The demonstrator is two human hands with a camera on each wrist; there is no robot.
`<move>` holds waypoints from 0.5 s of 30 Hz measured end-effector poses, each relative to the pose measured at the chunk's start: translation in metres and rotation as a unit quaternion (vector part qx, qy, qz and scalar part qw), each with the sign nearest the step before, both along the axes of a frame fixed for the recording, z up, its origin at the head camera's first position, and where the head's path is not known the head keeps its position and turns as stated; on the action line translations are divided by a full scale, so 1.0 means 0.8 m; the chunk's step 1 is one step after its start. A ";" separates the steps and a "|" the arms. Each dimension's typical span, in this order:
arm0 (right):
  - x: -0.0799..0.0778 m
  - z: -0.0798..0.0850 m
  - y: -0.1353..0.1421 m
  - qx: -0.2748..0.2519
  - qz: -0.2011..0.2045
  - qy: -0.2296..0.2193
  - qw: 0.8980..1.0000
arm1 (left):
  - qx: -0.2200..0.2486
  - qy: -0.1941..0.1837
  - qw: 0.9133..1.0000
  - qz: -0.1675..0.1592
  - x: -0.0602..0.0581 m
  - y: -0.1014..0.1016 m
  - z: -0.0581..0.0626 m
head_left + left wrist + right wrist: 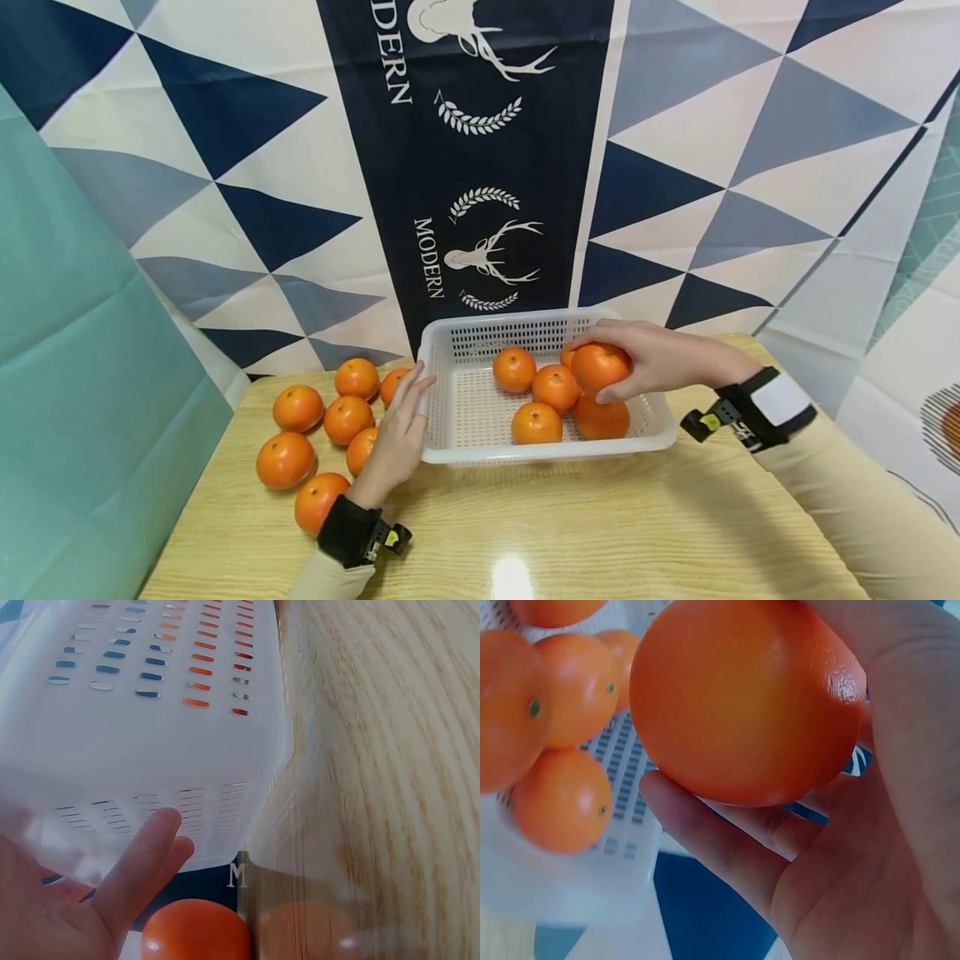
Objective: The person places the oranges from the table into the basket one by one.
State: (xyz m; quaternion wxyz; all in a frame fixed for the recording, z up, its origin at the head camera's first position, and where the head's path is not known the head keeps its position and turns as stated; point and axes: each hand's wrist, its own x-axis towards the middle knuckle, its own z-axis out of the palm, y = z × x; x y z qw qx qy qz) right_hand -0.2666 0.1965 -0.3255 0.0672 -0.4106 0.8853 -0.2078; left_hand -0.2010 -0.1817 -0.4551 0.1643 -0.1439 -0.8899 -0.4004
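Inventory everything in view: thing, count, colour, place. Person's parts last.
Table: 1, light wood, bottom centre
Basket: 1, white, on table
Loose oranges: 7 visible, orange, left of basket
Basket oranges: 5 visible, orange, inside
Held orange: 1, orange, above basket
Patterned backdrop: 1, navy/blue/white, behind table
Teal cloth: 1, teal, left edge
Round patch: 1, orange/black, right edge, cut off
Wrist bands: 2, black, on wrists
Sleeves: 2, beige, on forearms
Left hand: 1, touching basket's left end
Right hand: 1, gripping held orange

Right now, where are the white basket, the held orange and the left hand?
White basket (472, 410), head view: bare left part of its floor.
Held orange (742, 705), right wrist view: middle of its side.
Left hand (397, 442), head view: back of the hand.
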 end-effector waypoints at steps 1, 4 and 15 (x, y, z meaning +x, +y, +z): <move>-0.001 0.001 -0.006 0.004 0.002 0.001 1.000 | -0.002 -0.002 1.000 0.000 0.000 0.000 0.000; -0.003 0.003 -0.026 0.018 0.007 0.005 1.000 | -0.001 -0.006 1.000 0.000 0.000 0.001 0.000; -0.009 0.011 -0.096 0.035 0.036 0.000 0.999 | 0.002 -0.009 1.000 0.001 0.001 0.001 0.000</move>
